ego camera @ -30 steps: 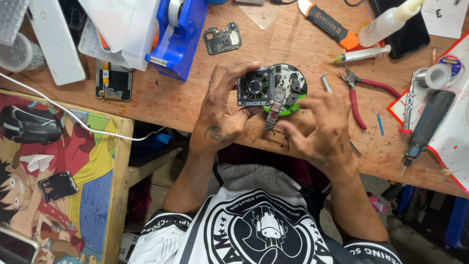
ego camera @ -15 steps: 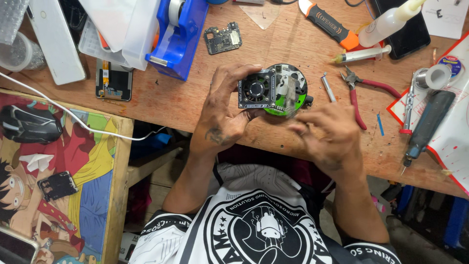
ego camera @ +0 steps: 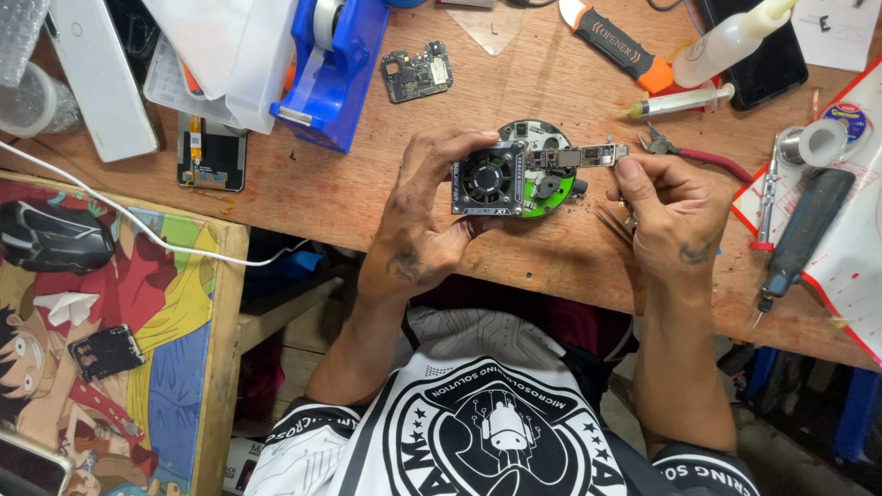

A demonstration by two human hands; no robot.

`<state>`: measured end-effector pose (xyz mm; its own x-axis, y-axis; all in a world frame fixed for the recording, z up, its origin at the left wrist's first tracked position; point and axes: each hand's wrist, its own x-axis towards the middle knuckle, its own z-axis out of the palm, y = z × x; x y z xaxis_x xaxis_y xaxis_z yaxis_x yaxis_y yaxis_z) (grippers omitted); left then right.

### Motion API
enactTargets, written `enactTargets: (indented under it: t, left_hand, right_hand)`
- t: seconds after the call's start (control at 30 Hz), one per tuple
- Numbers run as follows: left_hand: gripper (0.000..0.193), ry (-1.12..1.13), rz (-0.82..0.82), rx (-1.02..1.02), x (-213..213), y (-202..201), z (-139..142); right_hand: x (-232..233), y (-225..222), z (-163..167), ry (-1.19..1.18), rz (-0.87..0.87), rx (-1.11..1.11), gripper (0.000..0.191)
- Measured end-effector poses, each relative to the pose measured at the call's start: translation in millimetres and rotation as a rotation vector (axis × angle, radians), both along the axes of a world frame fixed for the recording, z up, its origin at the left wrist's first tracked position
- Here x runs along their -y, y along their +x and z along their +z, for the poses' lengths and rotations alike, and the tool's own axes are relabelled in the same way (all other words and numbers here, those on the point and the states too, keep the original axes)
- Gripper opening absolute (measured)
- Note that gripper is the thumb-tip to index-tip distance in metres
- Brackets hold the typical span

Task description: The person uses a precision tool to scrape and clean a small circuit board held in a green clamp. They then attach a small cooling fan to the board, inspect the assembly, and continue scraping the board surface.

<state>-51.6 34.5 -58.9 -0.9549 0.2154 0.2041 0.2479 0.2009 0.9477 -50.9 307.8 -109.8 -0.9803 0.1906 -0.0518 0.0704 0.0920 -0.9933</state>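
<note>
Left hand (ego camera: 424, 220): clamped on square black cooling fan unit (ego camera: 489, 179), thumb and fingers around its frame. Right hand (ego camera: 669, 213): fingertips pinched on one end of narrow phone circuit board (ego camera: 577, 157), tweezers (ego camera: 614, 223) tucked under the palm. Board laid across round green-rimmed fixture (ego camera: 546, 174), just beside the fan, all resting on wooden workbench (ego camera: 322, 188). Farther out: red-handled pliers (ego camera: 698, 156) to the right, syringe (ego camera: 675, 101) above, blue tape dispenser (ego camera: 331, 69) and loose motherboard (ego camera: 416, 72) up left.

A matt black plastic fan unit (ego camera: 489, 178) with a bare circuit board (ego camera: 577, 157) lies on the scuffed, unvarnished wooden bench (ego camera: 514, 83).
</note>
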Motion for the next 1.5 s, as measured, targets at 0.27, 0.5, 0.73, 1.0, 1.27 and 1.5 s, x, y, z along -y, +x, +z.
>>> enactTargets:
  t: [0.27,0.5,0.73,1.0,1.27,1.5]
  left_hand:
    - [0.071,0.024,0.015,0.022,1,0,0]
    - [0.072,-0.004,0.029,0.017,3,0,2]
    - [0.071,0.006,0.030,0.008,5,0,2]
    - [0.071,0.083,-0.008,0.037,-1,3,-6]
    - [0.073,0.077,-0.029,0.038,-15,5,-18]
    - [0.074,0.060,0.072,-0.013,-10,-4,-17]
  right_hand:
    - [-3,-1,-3,-0.002,0.015,0.038,0.012]
    - [-11,-4,-3,-0.030,0.071,0.052,0.011]
    - [-11,-6,3,-0.026,0.039,0.090,0.011]
    - [-16,-65,23,0.328,0.207,-0.078,0.013]
    - [9,-93,19,0.439,0.318,0.126,0.016]
    - [12,-88,15,0.716,0.248,-0.193,0.021]
